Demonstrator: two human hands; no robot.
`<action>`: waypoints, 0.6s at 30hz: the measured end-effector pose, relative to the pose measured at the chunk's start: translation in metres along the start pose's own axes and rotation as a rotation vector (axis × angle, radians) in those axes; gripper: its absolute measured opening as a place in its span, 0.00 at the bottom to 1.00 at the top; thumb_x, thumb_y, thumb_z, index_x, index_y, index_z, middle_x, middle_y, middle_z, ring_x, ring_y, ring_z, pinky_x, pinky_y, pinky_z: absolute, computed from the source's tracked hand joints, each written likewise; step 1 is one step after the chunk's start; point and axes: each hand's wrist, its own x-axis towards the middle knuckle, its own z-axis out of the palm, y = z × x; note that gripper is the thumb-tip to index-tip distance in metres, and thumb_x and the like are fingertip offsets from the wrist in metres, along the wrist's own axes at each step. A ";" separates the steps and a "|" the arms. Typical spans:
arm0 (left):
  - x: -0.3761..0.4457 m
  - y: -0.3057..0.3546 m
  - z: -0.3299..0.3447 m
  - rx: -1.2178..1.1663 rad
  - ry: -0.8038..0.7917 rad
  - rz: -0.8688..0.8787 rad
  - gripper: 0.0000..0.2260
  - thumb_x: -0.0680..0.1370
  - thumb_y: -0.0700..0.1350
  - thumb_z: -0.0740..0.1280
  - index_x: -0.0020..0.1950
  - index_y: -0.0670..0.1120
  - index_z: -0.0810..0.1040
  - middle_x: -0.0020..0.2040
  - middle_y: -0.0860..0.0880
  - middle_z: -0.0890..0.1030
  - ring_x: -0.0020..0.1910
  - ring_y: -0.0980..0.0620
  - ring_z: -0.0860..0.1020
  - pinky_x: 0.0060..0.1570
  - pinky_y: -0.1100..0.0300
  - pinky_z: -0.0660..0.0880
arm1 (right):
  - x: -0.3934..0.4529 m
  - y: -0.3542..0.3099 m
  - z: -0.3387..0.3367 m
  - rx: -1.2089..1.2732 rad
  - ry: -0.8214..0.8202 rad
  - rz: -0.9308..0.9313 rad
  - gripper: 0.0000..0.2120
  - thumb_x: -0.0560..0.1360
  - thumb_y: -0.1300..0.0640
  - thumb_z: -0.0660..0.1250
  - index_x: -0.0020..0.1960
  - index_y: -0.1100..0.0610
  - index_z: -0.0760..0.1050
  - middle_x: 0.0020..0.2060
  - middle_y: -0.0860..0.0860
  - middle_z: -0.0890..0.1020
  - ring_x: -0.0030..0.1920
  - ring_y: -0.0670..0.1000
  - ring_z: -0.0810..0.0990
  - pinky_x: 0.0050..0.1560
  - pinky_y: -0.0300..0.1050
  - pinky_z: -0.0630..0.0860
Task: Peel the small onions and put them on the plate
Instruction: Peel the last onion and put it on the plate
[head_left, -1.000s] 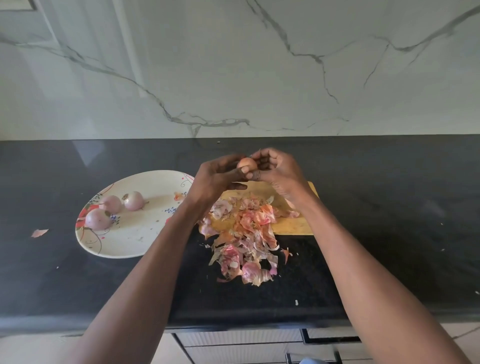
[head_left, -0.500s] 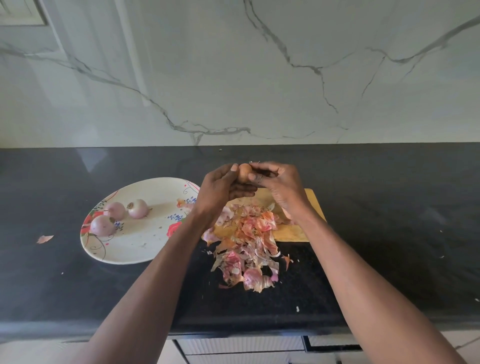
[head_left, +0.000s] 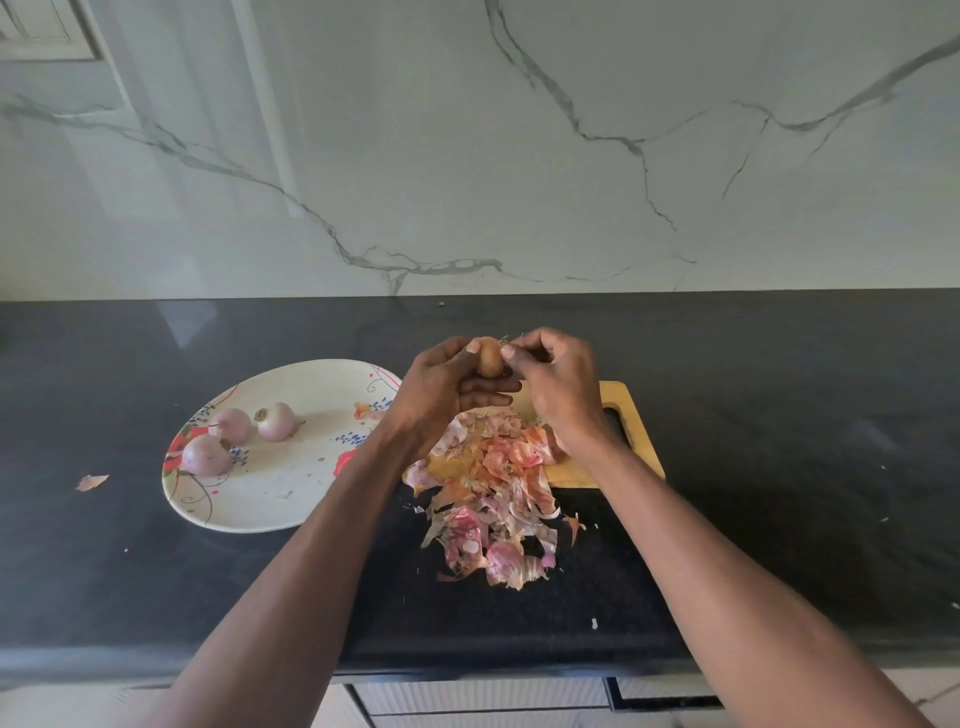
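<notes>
My left hand (head_left: 441, 384) grips a small brown-skinned onion (head_left: 488, 357) above the far edge of the wooden cutting board (head_left: 631, 431). My right hand (head_left: 558, 384) pinches the onion's top end, where thin root hairs stick out. Three peeled pinkish onions (head_left: 234, 434) lie together on the left part of the white flowered plate (head_left: 280, 499), which sits left of my hands.
A heap of onion skins (head_left: 493, 499) covers the board's left part and spills onto the black counter (head_left: 779, 467) toward me. A loose skin scrap (head_left: 92, 481) lies left of the plate. The marble wall rises behind; drawers sit below the counter edge.
My hands have turned the onion between them, and my right fingers have shifted onto its top end. The view has tilted up a little.
</notes>
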 end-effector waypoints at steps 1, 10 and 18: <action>0.001 0.000 0.000 -0.012 0.006 0.001 0.12 0.86 0.42 0.57 0.61 0.36 0.76 0.50 0.35 0.84 0.47 0.40 0.85 0.43 0.55 0.83 | -0.002 0.000 0.003 -0.092 0.012 -0.045 0.02 0.78 0.60 0.71 0.46 0.58 0.81 0.40 0.49 0.82 0.43 0.49 0.81 0.45 0.44 0.79; -0.002 0.000 0.003 0.053 0.045 0.088 0.12 0.85 0.43 0.61 0.58 0.35 0.80 0.47 0.39 0.82 0.43 0.45 0.82 0.42 0.55 0.80 | -0.003 0.004 0.008 -0.494 0.116 -0.400 0.06 0.82 0.62 0.63 0.46 0.61 0.74 0.38 0.51 0.73 0.36 0.49 0.71 0.34 0.39 0.65; 0.000 0.003 0.002 0.049 0.080 0.007 0.12 0.85 0.42 0.60 0.55 0.35 0.80 0.43 0.39 0.83 0.38 0.44 0.81 0.32 0.57 0.78 | -0.002 -0.003 0.001 -0.401 -0.136 -0.198 0.16 0.85 0.51 0.59 0.41 0.58 0.67 0.30 0.46 0.67 0.29 0.44 0.64 0.28 0.38 0.60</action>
